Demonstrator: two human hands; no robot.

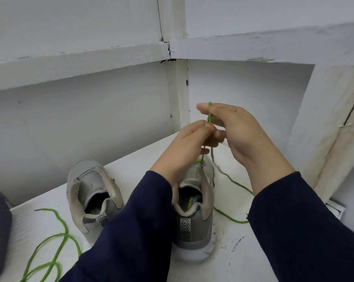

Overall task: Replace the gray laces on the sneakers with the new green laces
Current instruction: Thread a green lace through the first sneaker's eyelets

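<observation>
Green lace [209,117] pinched between fingers [202,107] of both hands, right hand [243,135] above left hand [187,148], over the right-side sneaker [194,204]. Second green lace [57,240] lies beside the other sneaker [92,192].

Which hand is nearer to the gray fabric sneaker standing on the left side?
Left. The left hand is up and right of that gray fabric sneaker, above the other sneaker; the right hand is farther to the right. Both pinch the thin green lace.
</observation>
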